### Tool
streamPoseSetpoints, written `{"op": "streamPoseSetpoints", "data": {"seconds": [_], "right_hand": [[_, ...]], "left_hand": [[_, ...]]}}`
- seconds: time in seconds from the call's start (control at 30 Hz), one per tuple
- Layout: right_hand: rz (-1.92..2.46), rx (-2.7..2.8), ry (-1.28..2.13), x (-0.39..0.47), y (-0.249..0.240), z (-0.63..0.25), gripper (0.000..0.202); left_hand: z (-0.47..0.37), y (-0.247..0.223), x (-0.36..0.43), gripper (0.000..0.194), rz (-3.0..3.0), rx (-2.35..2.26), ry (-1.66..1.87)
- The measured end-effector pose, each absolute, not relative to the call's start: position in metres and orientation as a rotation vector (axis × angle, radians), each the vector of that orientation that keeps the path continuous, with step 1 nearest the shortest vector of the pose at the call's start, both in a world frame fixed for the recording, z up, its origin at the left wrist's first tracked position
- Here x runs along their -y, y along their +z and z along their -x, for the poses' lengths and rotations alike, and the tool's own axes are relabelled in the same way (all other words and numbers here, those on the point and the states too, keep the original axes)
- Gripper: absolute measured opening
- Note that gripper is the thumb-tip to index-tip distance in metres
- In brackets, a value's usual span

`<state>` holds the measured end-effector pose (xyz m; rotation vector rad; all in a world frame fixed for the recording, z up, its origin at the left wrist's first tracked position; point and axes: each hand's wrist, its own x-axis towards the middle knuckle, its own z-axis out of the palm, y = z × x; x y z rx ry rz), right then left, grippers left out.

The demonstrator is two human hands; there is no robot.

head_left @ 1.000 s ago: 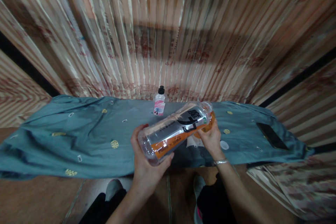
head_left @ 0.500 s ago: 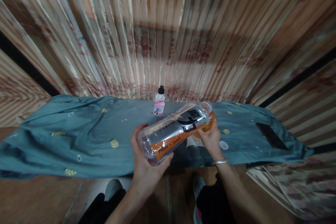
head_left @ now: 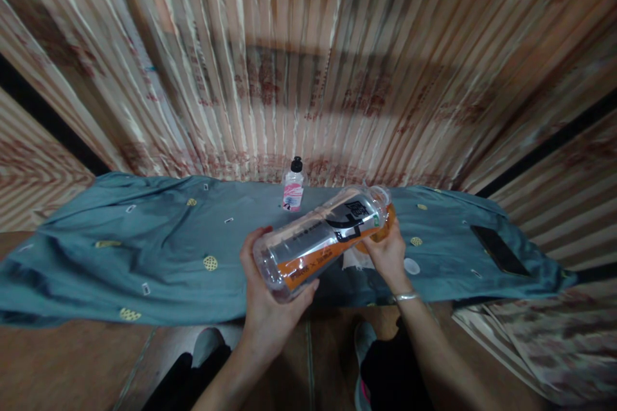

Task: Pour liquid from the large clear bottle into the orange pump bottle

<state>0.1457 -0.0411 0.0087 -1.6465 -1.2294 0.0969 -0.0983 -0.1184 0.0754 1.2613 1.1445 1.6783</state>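
Note:
A large clear plastic bottle (head_left: 318,237) with a silver and orange label lies tilted in the air. Its base rests in my left hand (head_left: 272,308), whose fingers and thumb wrap around it. At the upper right end is the open-looking neck. My right hand (head_left: 388,257) is closed beside that neck around an orange-coloured container (head_left: 389,221), mostly hidden behind the bottle and my fingers. I cannot tell whether the two touch. Below the bottle shows a whitish ragged-edged patch (head_left: 357,259), partly covered. A white round disc (head_left: 411,266) lies right of my right hand.
A small clear bottle (head_left: 292,189) with a pink label and black cap stands at the back of the cloth-covered table (head_left: 168,237). A dark phone-like slab (head_left: 499,250) lies at the right. Patterned curtains (head_left: 308,77) hang behind, with black poles at both sides.

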Motion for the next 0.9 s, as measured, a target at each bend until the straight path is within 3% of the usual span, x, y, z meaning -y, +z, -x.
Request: {"op": "streamPoseSetpoints", "data": {"seconds": [0.9], "right_hand": [[1.646, 1.217, 0.115, 0.0408, 0.0082, -0.1466, 0.088]], "left_hand": [[0.1013, 0.0749, 0.1177, 0.088, -1.296, -1.163, 1.648]]}}
